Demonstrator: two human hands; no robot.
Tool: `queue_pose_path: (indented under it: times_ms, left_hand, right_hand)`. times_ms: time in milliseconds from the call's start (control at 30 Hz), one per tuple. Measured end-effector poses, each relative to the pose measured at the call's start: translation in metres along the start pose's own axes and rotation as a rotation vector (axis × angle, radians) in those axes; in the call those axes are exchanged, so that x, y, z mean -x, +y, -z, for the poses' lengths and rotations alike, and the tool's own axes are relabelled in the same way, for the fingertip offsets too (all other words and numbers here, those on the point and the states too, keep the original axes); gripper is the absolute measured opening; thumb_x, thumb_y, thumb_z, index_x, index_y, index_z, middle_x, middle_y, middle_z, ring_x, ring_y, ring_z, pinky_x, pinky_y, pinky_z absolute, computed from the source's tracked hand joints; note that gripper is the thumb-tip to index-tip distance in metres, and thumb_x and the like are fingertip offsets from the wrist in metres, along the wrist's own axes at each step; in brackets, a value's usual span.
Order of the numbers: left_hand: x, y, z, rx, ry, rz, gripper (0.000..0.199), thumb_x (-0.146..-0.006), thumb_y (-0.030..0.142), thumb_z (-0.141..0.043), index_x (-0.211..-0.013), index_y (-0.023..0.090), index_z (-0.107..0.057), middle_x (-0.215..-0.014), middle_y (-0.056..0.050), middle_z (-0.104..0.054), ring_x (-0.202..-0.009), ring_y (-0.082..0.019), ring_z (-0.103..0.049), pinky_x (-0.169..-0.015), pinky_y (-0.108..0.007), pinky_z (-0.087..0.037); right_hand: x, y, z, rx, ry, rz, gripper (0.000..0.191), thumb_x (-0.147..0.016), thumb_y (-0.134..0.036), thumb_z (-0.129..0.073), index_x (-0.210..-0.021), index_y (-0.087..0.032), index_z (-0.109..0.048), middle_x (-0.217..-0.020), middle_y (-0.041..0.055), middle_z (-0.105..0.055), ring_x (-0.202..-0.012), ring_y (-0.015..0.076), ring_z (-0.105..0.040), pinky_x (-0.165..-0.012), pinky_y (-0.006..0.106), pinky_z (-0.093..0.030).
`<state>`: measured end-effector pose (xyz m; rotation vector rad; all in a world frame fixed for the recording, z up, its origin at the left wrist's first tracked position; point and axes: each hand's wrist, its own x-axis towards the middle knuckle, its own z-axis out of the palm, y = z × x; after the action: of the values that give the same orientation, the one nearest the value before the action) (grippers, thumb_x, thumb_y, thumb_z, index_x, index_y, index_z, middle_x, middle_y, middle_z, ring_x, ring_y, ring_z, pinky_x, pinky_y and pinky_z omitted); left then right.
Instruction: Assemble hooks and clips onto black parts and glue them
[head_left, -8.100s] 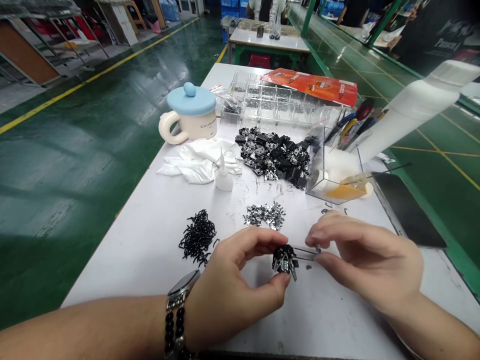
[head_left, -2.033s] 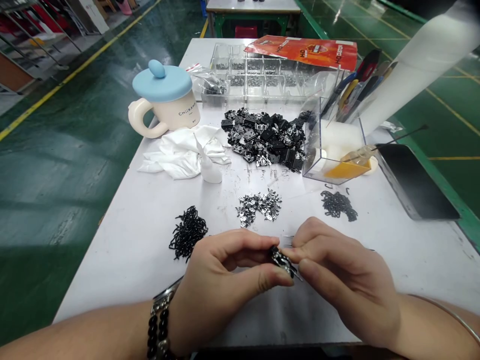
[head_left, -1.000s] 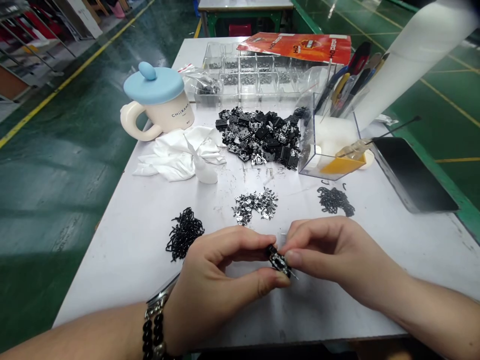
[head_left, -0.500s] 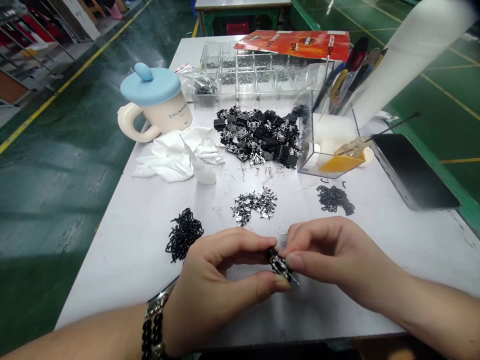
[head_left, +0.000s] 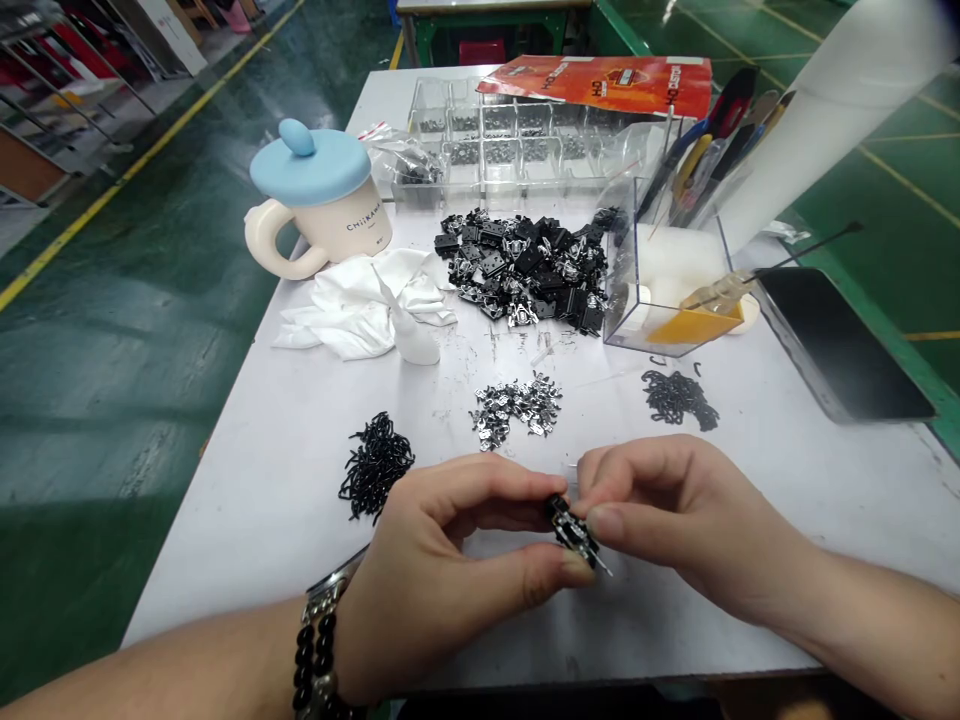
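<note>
Between the thumb and fingers of my left hand [head_left: 480, 560] is a small black part with metal pieces [head_left: 574, 530], tilted above the table. A thin metal tip juts from its lower right end. My right hand [head_left: 667, 510] is closed in a pinch against the part's right side; what lies between those fingertips is hidden. Beyond the hands lies a pile of small silvery metal pieces [head_left: 517, 408]. Thin black curved pieces form one heap [head_left: 375, 465] by my left hand and another pile [head_left: 679, 398] beyond my right hand.
Farther back is a large pile of black parts [head_left: 525, 265]. Around it stand a lidded mug [head_left: 345, 225], crumpled white cloth [head_left: 337, 310], a white nozzle [head_left: 412, 335], a clear divided tray [head_left: 495, 185], a clear tool holder [head_left: 626, 325] and a dark phone [head_left: 847, 345].
The view has shifted slightly, so everything sits a little farther right. Both hands keep their hold, and the black part appears slightly turned between the fingers.
</note>
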<state>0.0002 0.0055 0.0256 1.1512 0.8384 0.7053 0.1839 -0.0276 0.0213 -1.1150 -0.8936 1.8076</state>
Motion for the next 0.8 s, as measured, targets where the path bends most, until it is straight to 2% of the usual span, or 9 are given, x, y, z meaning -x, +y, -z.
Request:
queue_pose_path:
  times_ms: [200,467,700,800]
  left_hand:
    - [0.0003,-0.0027,0.0032,-0.104,-0.026,-0.105,0.032,-0.059,0.011,-0.080,-0.088,0.021,-0.072,-0.080,-0.001,-0.072,-0.075,-0.015,-0.067,-0.071,-0.024,-0.057]
    - [0.0017,-0.0018,0.0030,-0.132,-0.030,-0.134,0.032,-0.061,0.012,-0.080,-0.090,0.022,-0.071,-0.085,-0.003,-0.071,-0.081,-0.018,-0.066,-0.074,-0.027,-0.057]
    - [0.0025,-0.0013,0.0029,-0.116,-0.017,-0.140,0.031,-0.059,0.013,-0.081,-0.088,0.022,-0.072,-0.081,-0.002,-0.071,-0.076,-0.016,-0.066,-0.071,-0.025,-0.056]
    - [0.0024,-0.0015,0.0029,-0.114,-0.012,-0.132,0.030,-0.059,0.013,-0.081,-0.087,0.022,-0.073,-0.081,-0.002,-0.071,-0.075,-0.016,-0.066,-0.071,-0.024,-0.056]
  right_hand:
    - [0.0015,-0.0008,0.0018,0.024,-0.026,-0.006,0.009,-0.074,-0.022,-0.073,-0.069,-0.018,-0.066,-0.067,0.0008,-0.061,-0.058,0.0080,-0.049,-0.050,0.019,-0.038]
    - [0.0020,-0.0009,0.0017,0.070,-0.031,0.048,0.010,-0.075,-0.024,-0.072,-0.071,-0.018,-0.066,-0.065,0.0010,-0.059,-0.057,0.0085,-0.048,-0.047,0.020,-0.035]
    - [0.0020,-0.0019,0.0003,0.040,-0.040,0.062,0.008,-0.076,-0.020,-0.071,-0.070,-0.018,-0.066,-0.068,0.0004,-0.061,-0.060,0.0074,-0.051,-0.052,0.018,-0.040]
    - [0.0022,-0.0007,-0.0020,0.050,-0.046,0.114,0.007,-0.078,-0.016,-0.069,-0.072,-0.018,-0.066,-0.070,-0.0005,-0.062,-0.063,0.0063,-0.054,-0.057,0.016,-0.043]
